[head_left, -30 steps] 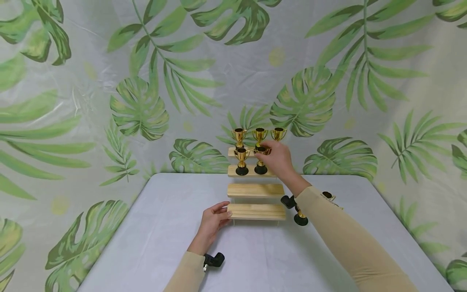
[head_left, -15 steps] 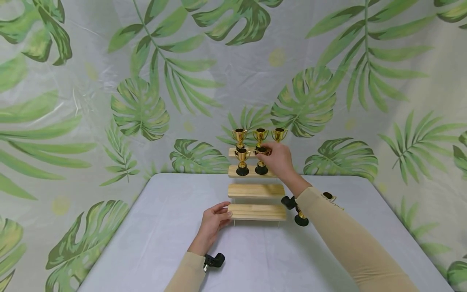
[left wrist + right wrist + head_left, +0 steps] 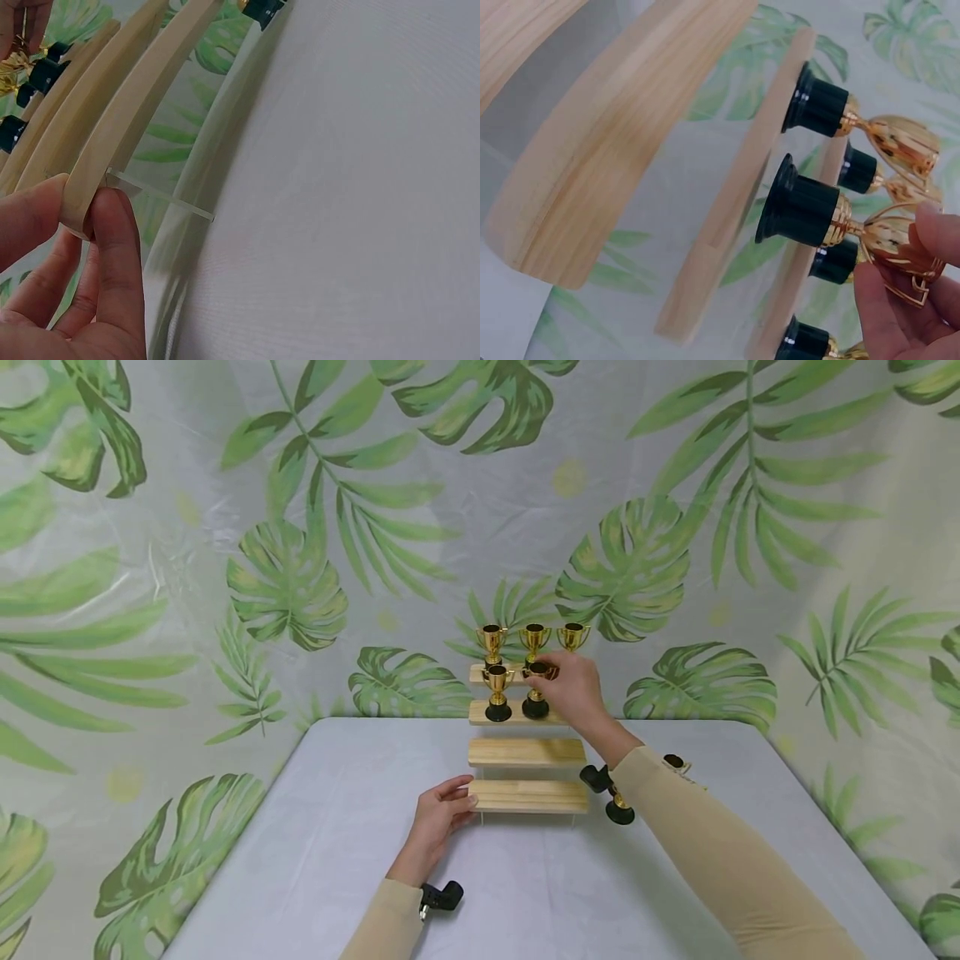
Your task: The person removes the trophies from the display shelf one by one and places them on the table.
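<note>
Surface, white; two beige sleeves and two black wrist cameras over its near part. Left hand: fingers and thumb closed in a pinch on left end of front board, lowest of four wooden boards in stepped stand set toward far edge. Toward right edge, at least two loose trophies: one black base and one cup mouth show, rest behind right sleeve. Second board next. Third board: two gold trophies; left trophy upright, held trophy upright near middle, its cup pinched by right hand. Cannot tell if its base touches wood. Top board, farthest: three trophies in a row, rightmost partly hidden by right hand. Leaf-print backdrop beyond far edge.
</note>
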